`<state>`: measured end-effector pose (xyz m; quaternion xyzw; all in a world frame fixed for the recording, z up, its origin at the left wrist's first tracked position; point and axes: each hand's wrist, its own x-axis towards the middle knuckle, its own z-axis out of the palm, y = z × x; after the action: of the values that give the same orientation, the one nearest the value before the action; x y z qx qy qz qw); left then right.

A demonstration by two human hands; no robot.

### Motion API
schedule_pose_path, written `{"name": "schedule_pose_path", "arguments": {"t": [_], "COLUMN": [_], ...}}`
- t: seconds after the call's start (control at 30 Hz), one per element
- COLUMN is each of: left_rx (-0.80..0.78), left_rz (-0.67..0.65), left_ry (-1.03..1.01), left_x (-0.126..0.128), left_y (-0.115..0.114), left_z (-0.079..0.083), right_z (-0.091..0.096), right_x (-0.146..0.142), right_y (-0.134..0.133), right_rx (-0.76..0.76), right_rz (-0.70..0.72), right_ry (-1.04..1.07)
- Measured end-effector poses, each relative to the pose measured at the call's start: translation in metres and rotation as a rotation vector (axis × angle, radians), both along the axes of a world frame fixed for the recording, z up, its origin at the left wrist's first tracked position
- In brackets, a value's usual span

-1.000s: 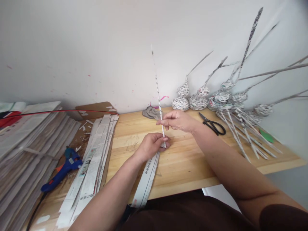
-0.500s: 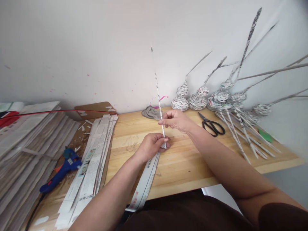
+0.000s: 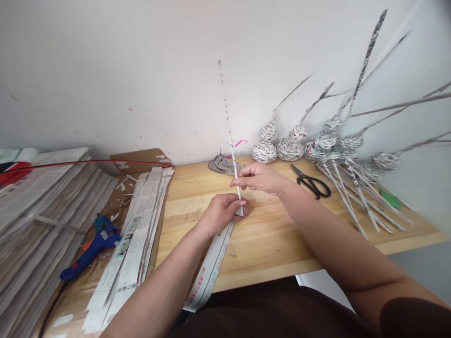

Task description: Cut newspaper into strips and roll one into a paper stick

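A thin rolled newspaper stick rises steeply from the wooden table toward the wall. My right hand pinches the stick a little above its lower end. My left hand is closed around the base of the stick, where a flat newspaper strip feeds into it. The unrolled strip trails back over the table's front edge toward my body.
A pile of cut newspaper strips and a blue glue gun lie to the left, beside a tall stack of newspapers. Black scissors, woven paper gourds and several loose paper sticks sit at the right.
The stick's top has risen a little higher against the wall, and the flat strip hanging over the table edge has grown shorter. Both hands stay in about the same place.
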<state>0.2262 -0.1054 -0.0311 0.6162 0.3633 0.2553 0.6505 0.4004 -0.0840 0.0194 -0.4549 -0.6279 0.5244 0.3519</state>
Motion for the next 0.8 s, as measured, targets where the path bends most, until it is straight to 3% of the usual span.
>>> {"name": "schedule_pose_path", "arguments": {"t": [0.13, 0.27, 0.43, 0.6, 0.73, 0.8], "left_rx": [0.005, -0.001, -0.010, -0.004, 0.011, 0.003], "left_rz": [-0.017, -0.015, -0.036, -0.037, -0.035, -0.037], "left_ry": [0.004, -0.008, -0.011, -0.006, -0.020, -0.030], "left_x": [0.0003, -0.0002, -0.0008, -0.0015, -0.0018, -0.0019], "left_y": [0.0002, 0.0003, -0.0006, 0.0008, 0.0015, 0.0016], "left_z": [0.0002, -0.0003, -0.0009, -0.0021, -0.0027, -0.0026], "right_z": [-0.0005, -0.0007, -0.0031, -0.0025, -0.0026, -0.0023], "right_x": [-0.0011, 0.0003, 0.0017, 0.0038, 0.0038, 0.0050], "right_y": [0.0003, 0.0001, 0.0016, 0.0018, 0.0024, 0.0027], "right_rx": [0.039, -0.002, 0.046, -0.003, 0.049, 0.026], "right_rz": [-0.125, 0.019, -0.118, 0.075, -0.070, -0.017], "right_ry": [0.073, 0.003, 0.076, -0.007, 0.047, 0.026]}}
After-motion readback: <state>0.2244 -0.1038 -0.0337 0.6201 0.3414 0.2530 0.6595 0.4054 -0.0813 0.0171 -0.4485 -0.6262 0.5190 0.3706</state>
